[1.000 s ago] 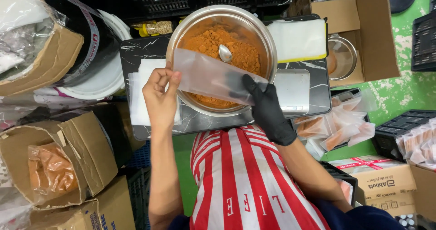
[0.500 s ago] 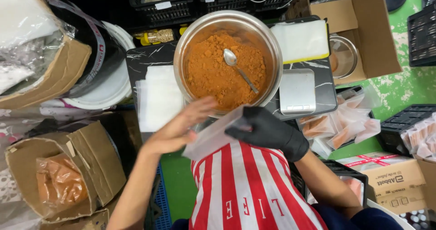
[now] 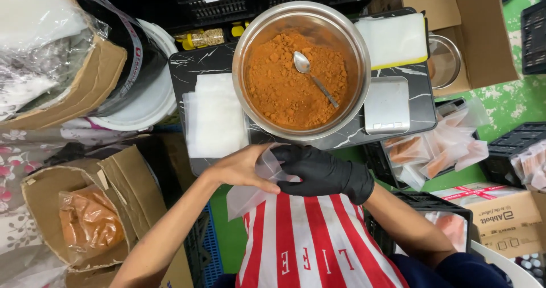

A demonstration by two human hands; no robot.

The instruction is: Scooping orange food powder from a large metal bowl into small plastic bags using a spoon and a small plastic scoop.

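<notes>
My bare left hand (image 3: 244, 167) and my black-gloved right hand (image 3: 321, 171) both hold a small clear plastic bag (image 3: 253, 188) close to my chest, over my red and white striped apron. Just beyond them a large steel bowl (image 3: 355, 49) of orange-brown powder sits on a dark marbled tray (image 3: 193, 63). A metal spoon (image 3: 310, 75) lies in the powder. A stack of clear bags (image 3: 213, 117) lies on the tray left of the bowl, and a small grey scale (image 3: 387, 105) stands to the right.
A pile of filled powder packets (image 3: 435, 151) lies at the right. A cardboard box (image 3: 51, 191) at the lower left holds a bag of powder (image 3: 91, 222). Another box with a small steel bowl (image 3: 443, 60) is at the upper right, beside a white pad (image 3: 392, 38). Black crates line the far side.
The bag was held up over the bowl a second ago. Both hands have brought it down toward my body and now grip it together at its mouth.
</notes>
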